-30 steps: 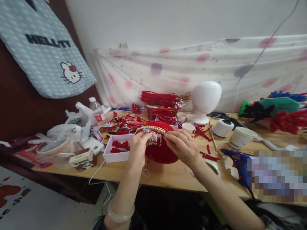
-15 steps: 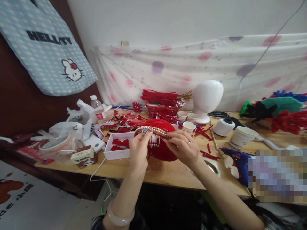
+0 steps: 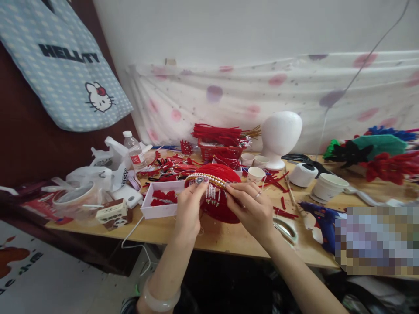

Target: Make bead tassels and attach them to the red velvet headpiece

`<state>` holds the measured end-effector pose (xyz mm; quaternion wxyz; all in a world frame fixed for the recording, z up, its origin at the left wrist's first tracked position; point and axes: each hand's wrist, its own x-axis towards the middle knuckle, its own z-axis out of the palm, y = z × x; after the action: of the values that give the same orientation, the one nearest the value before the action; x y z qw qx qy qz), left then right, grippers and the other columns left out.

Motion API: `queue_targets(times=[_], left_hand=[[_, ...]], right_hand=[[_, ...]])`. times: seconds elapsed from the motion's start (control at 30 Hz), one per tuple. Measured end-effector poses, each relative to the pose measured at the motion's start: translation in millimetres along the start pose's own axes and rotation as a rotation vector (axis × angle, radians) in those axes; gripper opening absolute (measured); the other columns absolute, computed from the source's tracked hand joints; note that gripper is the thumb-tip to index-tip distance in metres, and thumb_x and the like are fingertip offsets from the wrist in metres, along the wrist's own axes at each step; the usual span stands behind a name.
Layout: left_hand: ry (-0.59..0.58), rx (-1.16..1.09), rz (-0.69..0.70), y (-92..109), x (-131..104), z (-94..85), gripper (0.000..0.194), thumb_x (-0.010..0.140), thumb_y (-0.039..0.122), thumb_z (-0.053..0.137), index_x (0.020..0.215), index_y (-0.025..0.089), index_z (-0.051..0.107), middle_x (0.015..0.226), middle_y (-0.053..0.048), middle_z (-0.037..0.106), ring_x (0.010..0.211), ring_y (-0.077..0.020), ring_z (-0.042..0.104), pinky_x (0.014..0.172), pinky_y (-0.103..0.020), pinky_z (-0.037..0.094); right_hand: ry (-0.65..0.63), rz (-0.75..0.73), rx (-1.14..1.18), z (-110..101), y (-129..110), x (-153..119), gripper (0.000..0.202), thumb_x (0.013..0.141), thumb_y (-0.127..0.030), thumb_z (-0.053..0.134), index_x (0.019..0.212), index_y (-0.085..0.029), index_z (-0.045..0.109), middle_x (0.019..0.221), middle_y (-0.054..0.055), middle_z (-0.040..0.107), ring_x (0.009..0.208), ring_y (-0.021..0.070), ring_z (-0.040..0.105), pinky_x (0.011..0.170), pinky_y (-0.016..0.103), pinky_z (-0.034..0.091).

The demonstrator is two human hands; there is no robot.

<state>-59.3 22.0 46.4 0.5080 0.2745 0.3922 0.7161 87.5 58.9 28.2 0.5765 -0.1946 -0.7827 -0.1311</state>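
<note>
The red headpiece (image 3: 218,198) stands on the worktop (image 3: 229,237) directly in front of the person, and it already looks well advanced: a pearl band (image 3: 207,177) runs over its top edge, a small jewel sits at the left end of that band, and short bead tassels (image 3: 212,193) hang from it at the front. I judge that the decoration is being fixed or adjusted now, and that much loose material waits for use. The left hand (image 3: 190,205) is closed with its fingertips pinching the left end of the band. The right hand (image 3: 250,205) is also closed on the band's right part, just beside the tassels.

The worktop is a long wooden board, very crowded. Behind it a white cloth with pink and purple spots (image 3: 262,96) covers the wall, and a blue dotted bag (image 3: 65,69) hangs at the left. A white foam head (image 3: 280,135) stands at the back, a red basket (image 3: 220,151) with red strips next to it. A white tray (image 3: 160,199) with red pieces touches the headpiece on the left. A blue glue gun (image 3: 319,216) lies at the right, near paper cups (image 3: 327,186).
</note>
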Motion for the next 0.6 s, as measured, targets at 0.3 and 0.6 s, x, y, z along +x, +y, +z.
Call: queue_targets(times=[0.3,0.6], left_hand=[[-0.112,0.083,-0.073,13.7,0.0,-12.1,0.022,0.052,0.021,0.081,0.072,0.014,0.077,0.070,-0.003,0.077,0.066,-0.0144,0.066,0.070,-0.026,0.050],[-0.121,0.089,-0.088,12.8,-0.7,-20.9,0.019,0.055,0.023,0.079,0.073,0.015,0.078,0.070,-0.004,0.078,0.069,-0.0175,0.071,0.070,-0.028,0.052]], right_hand=[[0.041,-0.089,-0.037,3.3,1.8,-6.1,0.030,0.084,-0.003,0.069,0.109,-0.019,0.070,0.089,0.008,0.078,0.079,0.0209,0.074,0.072,0.036,0.063],[0.025,-0.175,0.003,4.4,8.4,-3.7,0.029,0.085,-0.004,0.070,0.110,-0.018,0.068,0.088,0.009,0.079,0.076,0.0201,0.074,0.071,0.036,0.064]])
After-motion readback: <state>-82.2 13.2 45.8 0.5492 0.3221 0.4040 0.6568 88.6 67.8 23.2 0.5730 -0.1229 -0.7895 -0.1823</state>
